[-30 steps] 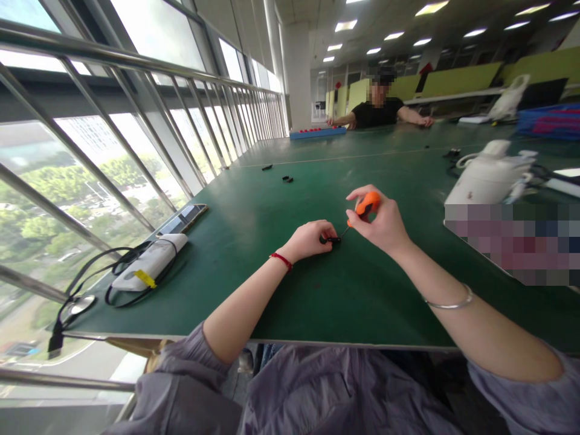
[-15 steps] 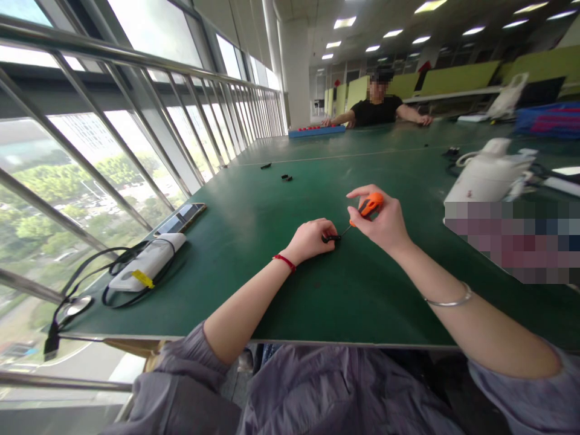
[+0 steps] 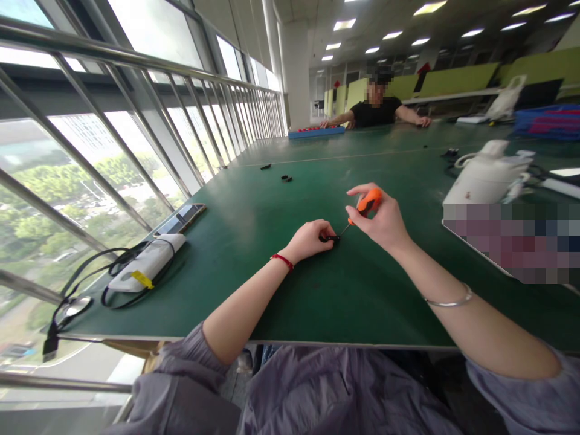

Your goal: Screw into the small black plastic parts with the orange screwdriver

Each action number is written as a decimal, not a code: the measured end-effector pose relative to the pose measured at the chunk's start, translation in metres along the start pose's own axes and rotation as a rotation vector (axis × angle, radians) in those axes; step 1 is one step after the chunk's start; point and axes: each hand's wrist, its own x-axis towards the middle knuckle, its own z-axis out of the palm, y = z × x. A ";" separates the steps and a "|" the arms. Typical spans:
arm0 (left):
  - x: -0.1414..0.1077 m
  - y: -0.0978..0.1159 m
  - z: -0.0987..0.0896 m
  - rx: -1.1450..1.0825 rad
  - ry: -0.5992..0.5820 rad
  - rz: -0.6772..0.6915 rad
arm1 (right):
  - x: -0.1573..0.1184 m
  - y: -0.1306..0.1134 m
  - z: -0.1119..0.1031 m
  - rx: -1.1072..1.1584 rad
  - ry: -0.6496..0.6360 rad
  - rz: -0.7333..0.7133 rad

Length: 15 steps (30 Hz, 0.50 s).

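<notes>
My left hand (image 3: 312, 239) rests on the green table (image 3: 290, 302), its fingers closed around a small black part (image 3: 330, 238). In my right hand (image 3: 383, 219) is an orange and black screwdriver (image 3: 370, 201), held by its handle above the table. The thin shaft slants down to the left, and its tip meets the right end of the black part. Beyond my hands lie small black pieces (image 3: 286, 179) on the table, with another dark piece (image 3: 266, 166) farther back.
A white power strip (image 3: 147, 264) with black cables lies at the left beside a flat framed device (image 3: 181, 219). At the right stands a white jug-like object (image 3: 480, 175). A person (image 3: 376, 112) sits at the far end near a blue tray (image 3: 316, 133); a blue basket (image 3: 546, 124) stands far right.
The screwdriver handle has turned and tilted slightly in my right hand. Both hands stay almost in place, and the black part has barely shifted.
</notes>
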 end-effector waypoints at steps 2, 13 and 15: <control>0.000 0.001 0.000 0.004 -0.003 -0.003 | 0.001 0.002 0.000 0.005 0.040 -0.004; 0.000 0.001 -0.001 0.011 -0.010 0.021 | 0.001 0.002 0.000 0.003 0.027 0.078; 0.000 0.001 -0.001 0.014 -0.009 0.016 | 0.001 0.004 0.000 0.030 0.034 0.046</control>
